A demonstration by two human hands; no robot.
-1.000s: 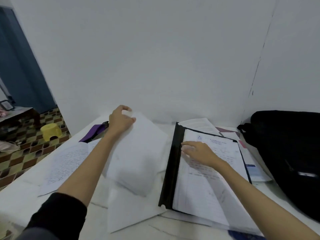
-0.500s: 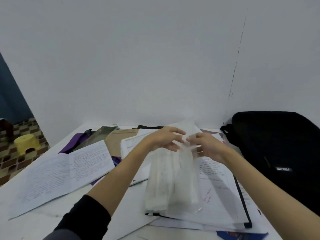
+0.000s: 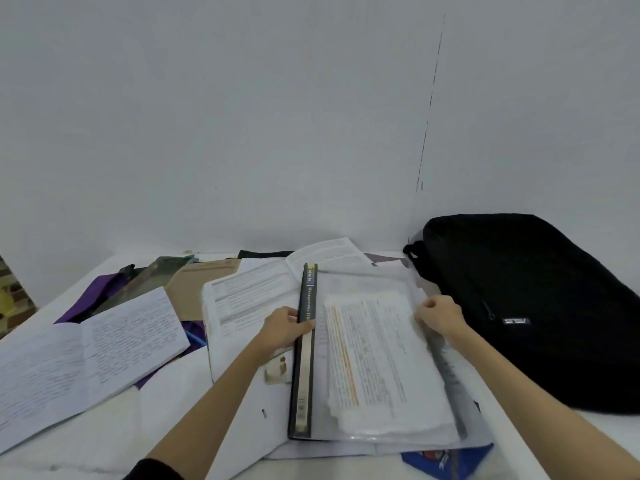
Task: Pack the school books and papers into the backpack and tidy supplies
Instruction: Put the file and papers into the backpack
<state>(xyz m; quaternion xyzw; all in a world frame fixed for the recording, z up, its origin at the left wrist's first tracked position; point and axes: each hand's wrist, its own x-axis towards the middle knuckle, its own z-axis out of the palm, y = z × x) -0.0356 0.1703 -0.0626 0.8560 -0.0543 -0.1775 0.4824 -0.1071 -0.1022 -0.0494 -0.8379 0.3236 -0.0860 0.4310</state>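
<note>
A clear-covered file folder (image 3: 374, 358) with a black spine lies shut in the middle of the white table, papers showing through its cover. My left hand (image 3: 284, 329) grips the spine at the folder's left edge. My right hand (image 3: 438, 315) pinches the folder's right edge with curled fingers. The black backpack (image 3: 530, 306) lies on its side just right of the folder, against the wall. An open printed book (image 3: 256, 292) lies under the folder's left side.
An open handwritten notebook (image 3: 86, 355) lies at the left. Behind it lie a brown envelope (image 3: 201, 282), a purple folder (image 3: 100, 292) and a dark green book (image 3: 152, 275). A blue item (image 3: 446, 460) pokes out at the table's (image 3: 104, 441) front edge.
The folder lay open a second ago. I brought its clear cover over with both hands and it now lies shut, each hand at one side edge.
</note>
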